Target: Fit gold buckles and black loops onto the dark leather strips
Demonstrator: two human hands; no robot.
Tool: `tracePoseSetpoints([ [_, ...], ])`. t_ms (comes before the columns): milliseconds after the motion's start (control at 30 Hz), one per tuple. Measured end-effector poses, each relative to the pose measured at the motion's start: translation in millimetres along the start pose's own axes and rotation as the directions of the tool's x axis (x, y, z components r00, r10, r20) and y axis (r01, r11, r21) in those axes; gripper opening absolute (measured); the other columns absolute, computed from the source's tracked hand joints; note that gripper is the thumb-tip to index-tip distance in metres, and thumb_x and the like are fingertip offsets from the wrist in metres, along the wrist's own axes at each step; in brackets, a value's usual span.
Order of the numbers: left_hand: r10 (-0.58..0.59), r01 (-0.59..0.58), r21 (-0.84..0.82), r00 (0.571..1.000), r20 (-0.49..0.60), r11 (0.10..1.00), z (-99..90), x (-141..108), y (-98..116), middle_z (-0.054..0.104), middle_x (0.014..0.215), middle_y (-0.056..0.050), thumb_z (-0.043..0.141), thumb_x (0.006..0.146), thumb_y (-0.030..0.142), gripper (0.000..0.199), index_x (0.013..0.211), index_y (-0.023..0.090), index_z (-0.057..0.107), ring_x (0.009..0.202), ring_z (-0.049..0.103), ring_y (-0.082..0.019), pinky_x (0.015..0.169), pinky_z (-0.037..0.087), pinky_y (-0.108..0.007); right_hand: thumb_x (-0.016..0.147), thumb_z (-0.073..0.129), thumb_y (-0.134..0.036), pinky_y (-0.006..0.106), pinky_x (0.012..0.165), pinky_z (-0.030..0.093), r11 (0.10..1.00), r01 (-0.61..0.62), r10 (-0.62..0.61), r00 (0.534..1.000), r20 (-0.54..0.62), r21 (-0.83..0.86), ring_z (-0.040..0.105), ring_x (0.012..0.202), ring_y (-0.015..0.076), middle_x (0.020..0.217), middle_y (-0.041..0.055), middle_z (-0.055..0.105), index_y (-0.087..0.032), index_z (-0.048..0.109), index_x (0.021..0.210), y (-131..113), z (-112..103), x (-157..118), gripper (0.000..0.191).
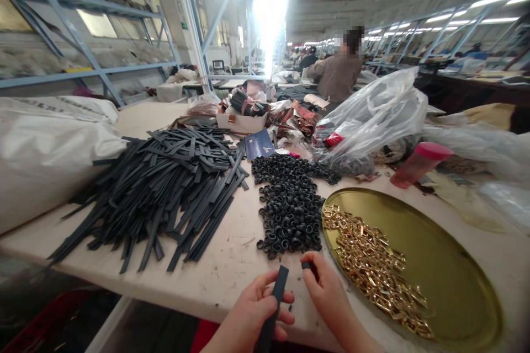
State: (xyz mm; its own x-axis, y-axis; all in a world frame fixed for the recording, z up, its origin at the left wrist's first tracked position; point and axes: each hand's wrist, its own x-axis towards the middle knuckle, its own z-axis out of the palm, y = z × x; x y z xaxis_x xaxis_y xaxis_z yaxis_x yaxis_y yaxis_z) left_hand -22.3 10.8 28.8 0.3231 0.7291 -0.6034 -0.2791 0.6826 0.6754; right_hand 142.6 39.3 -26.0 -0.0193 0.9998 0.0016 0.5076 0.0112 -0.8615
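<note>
My left hand (257,309) is closed on a flat black strip (278,287), which points up and away from me. Just right of it, my right hand (325,289) pinches a small black loop (307,265) between thumb and fingers, apart from the strip. Beyond both hands lies a heap of small black loops (290,209). A big pile of black strips (165,187) spreads over the table's left part. On the right, an oval gold tray (447,253) holds many gold metal buckles (372,259).
A white sack (49,160) stands at the left edge. Behind the heaps are a small white box (241,123), a blue card (259,144), a clear plastic bag (381,116) and a pink-lidded container (418,165). A person (339,74) is farther back.
</note>
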Motion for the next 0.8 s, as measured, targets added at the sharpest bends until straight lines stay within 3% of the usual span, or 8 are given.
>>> tracePoseSetpoints([
  [67,0.007,-0.009,0.058,1.0,0.03,0.998,0.0,3,-7,0.057,0.089,-0.006,0.057,0.069,0.023,0.048,0.115,0.015,0.044,0.059,0.059,-0.01,0.043,0.042,-0.017,0.075,0.047,-0.022,0.026,0.054,0.038,0.941,-0.151,0.133,0.988,0.079,0.302,0.048,0.055,0.0136,0.063,-0.0031,0.052,-0.02,0.049,0.08,-5,1,-8,0.005],
  [167,0.056,-0.066,0.244,0.997,0.047,0.968,-2.0,10,-18,0.058,0.075,-0.003,0.053,0.072,0.036,0.038,0.103,0.013,0.05,0.047,0.053,-0.007,0.039,0.037,-0.017,0.072,0.058,-0.027,0.023,0.051,0.038,0.683,-0.368,0.258,0.93,0.263,0.631,0.046,0.051,0.0093,0.063,-0.0044,0.053,-0.018,0.05,0.078,-14,6,-19,0.013],
  [233,0.144,-0.14,0.389,0.989,0.017,0.91,-4.2,14,-23,0.056,0.066,0.001,0.047,0.075,0.037,0.03,0.091,0.013,0.052,0.041,0.048,-0.006,0.038,0.034,-0.016,0.068,0.066,-0.029,0.023,0.054,0.04,0.539,-0.431,0.284,0.902,0.325,0.724,0.049,0.055,0.0086,0.069,-0.0028,0.056,-0.017,0.053,0.08,-20,8,-24,0.022],
  [333,0.271,-0.216,0.55,0.962,-0.02,0.807,-7.0,15,-25,0.055,0.061,0.003,0.042,0.078,0.033,0.022,0.08,0.014,0.051,0.042,0.046,-0.006,0.04,0.034,-0.016,0.067,0.068,-0.036,0.023,0.056,0.042,0.441,-0.436,0.302,0.895,0.327,0.784,0.05,0.057,0.0087,0.069,-0.001,0.058,-0.015,0.058,0.081,-23,9,-28,0.027],
  [467,0.312,-0.235,0.614,0.95,-0.02,0.754,-3.9,14,-27,0.053,0.055,0.004,0.039,0.079,0.035,0.023,0.073,0.016,0.049,0.041,0.045,-0.007,0.041,0.035,-0.017,0.066,0.069,-0.037,0.02,0.053,0.04,0.441,-0.392,0.313,0.91,0.271,0.807,0.05,0.056,0.0089,0.06,-0.002,0.057,-0.015,0.06,0.073,-18,10,-29,0.025],
  [667,0.244,-0.142,0.644,0.967,-0.071,0.752,10.4,14,-33,0.045,0.044,0.007,0.032,0.08,0.038,0.024,0.07,0.019,0.043,0.032,0.035,-0.008,0.034,0.024,-0.018,0.064,0.071,-0.034,0.025,0.064,0.043,0.468,-0.313,0.277,0.94,0.199,0.826,0.055,0.064,0.012,0.078,0.0025,0.067,-0.017,0.063,0.076,-17,12,-34,0.023],
  [733,0.307,-0.162,0.736,0.95,-0.064,0.657,14.1,9,-29,0.044,0.045,0.006,0.031,0.081,0.036,0.025,0.069,0.019,0.044,0.036,0.039,-0.009,0.037,0.027,-0.019,0.063,0.072,-0.036,0.027,0.067,0.044,0.527,-0.274,0.254,0.954,0.158,0.805,0.057,0.067,0.0143,0.075,0.0023,0.067,-0.018,0.061,0.074,-17,10,-35,0.024],
  [800,0.376,-0.186,0.844,0.926,-0.02,0.503,16.6,3,-22,0.05,0.051,0.003,0.032,0.082,0.032,0.024,0.066,0.019,0.045,0.047,0.047,-0.012,0.046,0.032,-0.02,0.062,0.072,-0.037,0.029,0.068,0.044,0.586,-0.236,0.233,0.965,0.117,0.775,0.059,0.07,0.0161,0.072,0.0019,0.067,-0.018,0.059,0.072,-16,7,-36,0.025],
])
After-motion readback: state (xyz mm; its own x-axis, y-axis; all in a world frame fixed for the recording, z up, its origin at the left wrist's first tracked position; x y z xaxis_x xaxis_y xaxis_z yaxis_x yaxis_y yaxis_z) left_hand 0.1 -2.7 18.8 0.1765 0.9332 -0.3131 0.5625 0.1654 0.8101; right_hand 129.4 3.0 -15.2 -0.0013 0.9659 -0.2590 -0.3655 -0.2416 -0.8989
